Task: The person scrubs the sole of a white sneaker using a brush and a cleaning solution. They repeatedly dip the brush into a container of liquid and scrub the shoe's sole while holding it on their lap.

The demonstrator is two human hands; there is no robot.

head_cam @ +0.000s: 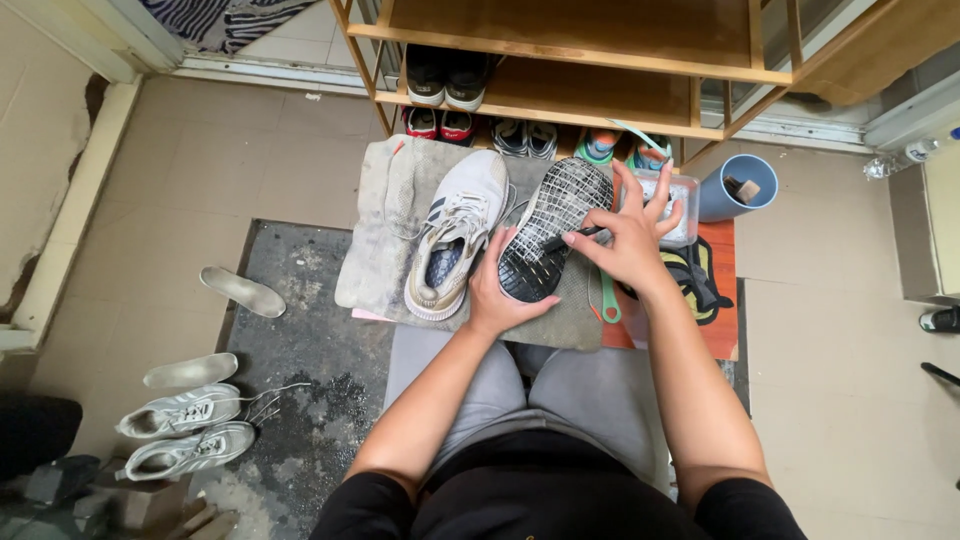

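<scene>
From the head camera we see our left hand (pixel 497 290) clamped on the upturned shoe (pixel 553 232), sole facing up so our right hand (pixel 630 240) can work a dark brush (pixel 570 238) over it; its mate (pixel 457 232) rests just left, on the grey towel (pixel 385 250).

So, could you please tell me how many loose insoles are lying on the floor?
2: one insole at the mat's left edge, another on the tiles just above the pair of sneakers. Others may be hidden.

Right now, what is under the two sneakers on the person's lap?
A grey cloth lies under the upright sneaker and the sole-up sneaker, which the left hand steadies. An orange surface shows beside it; whatever the cloth covers is hidden.
</scene>
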